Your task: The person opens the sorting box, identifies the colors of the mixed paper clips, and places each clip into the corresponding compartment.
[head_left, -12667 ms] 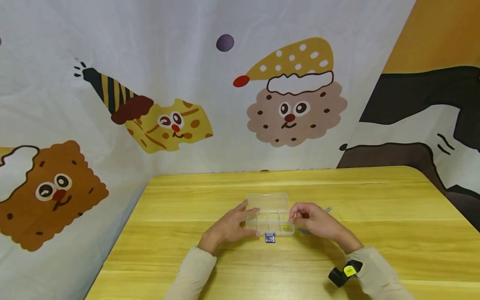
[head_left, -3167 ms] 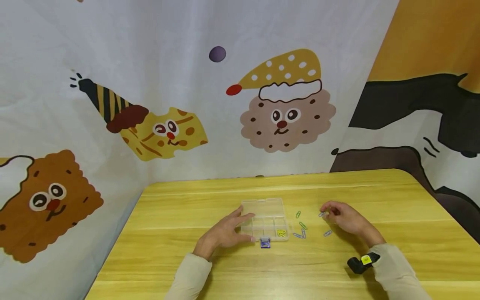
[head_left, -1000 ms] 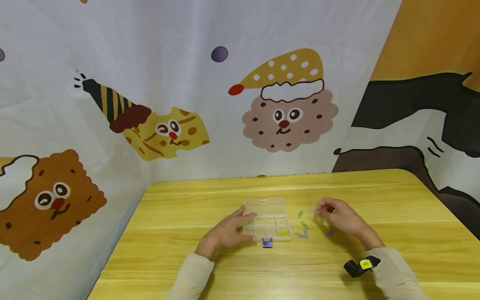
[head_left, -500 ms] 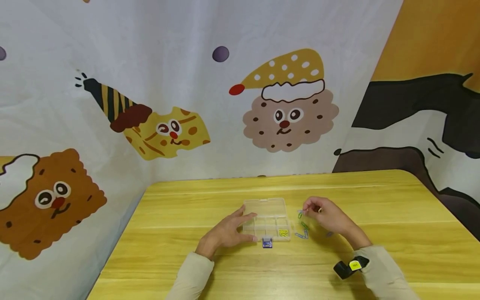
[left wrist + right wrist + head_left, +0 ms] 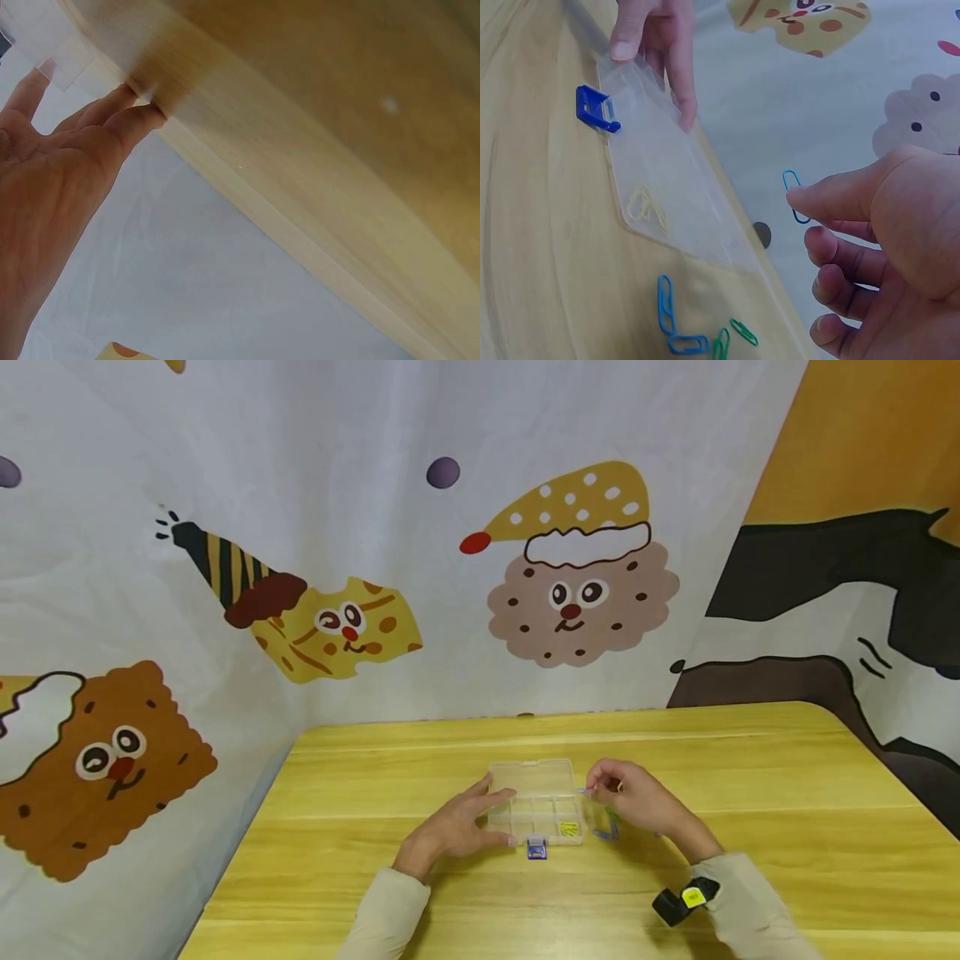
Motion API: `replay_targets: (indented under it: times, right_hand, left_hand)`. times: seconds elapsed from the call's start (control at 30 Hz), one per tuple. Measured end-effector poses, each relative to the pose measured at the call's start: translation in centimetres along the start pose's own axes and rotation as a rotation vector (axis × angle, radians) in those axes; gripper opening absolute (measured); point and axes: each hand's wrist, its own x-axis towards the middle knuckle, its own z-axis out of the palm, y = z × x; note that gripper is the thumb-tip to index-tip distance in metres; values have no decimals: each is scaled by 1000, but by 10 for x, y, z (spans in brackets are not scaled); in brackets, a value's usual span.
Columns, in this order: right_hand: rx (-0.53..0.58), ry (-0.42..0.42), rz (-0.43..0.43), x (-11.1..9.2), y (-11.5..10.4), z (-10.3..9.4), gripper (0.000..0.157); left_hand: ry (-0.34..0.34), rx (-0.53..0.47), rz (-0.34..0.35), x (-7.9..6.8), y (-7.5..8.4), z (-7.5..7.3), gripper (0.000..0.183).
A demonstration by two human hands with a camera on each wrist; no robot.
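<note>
A clear plastic compartment box [image 5: 536, 777] lies with its lid raised, a blue latch [image 5: 536, 848] at its front. Several yellow paper clips [image 5: 569, 830] sit in its front right compartment. My left hand [image 5: 457, 822] holds the box at its left end, thumb at the front edge and index finger near the hinge line. Beside the box's right edge, my right hand [image 5: 630, 793] pinches a blue paper clip [image 5: 790, 180] between thumb and index finger. Loose blue paper clips [image 5: 665, 304] and green paper clips [image 5: 743, 332] lie on the table, partly hidden by this hand in the head view.
The wood-grain table [image 5: 360, 877] reaches back to a white cloth [image 5: 360, 460] printed with cartoon food. Its left edge shows in the left wrist view. A black wrist device [image 5: 678, 902] is strapped to the right wrist.
My right hand has moved left with the blue paper clip, from the right side of the table to the box's edge. Earlier, yellow clips went into the front right compartment. My left hand stays.
</note>
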Motion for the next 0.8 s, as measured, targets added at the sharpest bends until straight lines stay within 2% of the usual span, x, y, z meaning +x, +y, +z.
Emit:
replay_targets:
  times: [0.33,0.8]
  right_hand:
    - [-16,-8,25,6,-7,9,11]
    - [-4,-31,28,9,-9,14,9]
  left_hand:
    - [6,-3,0,0,0,0,72]
    - [3,0,0,0,0,0,72]
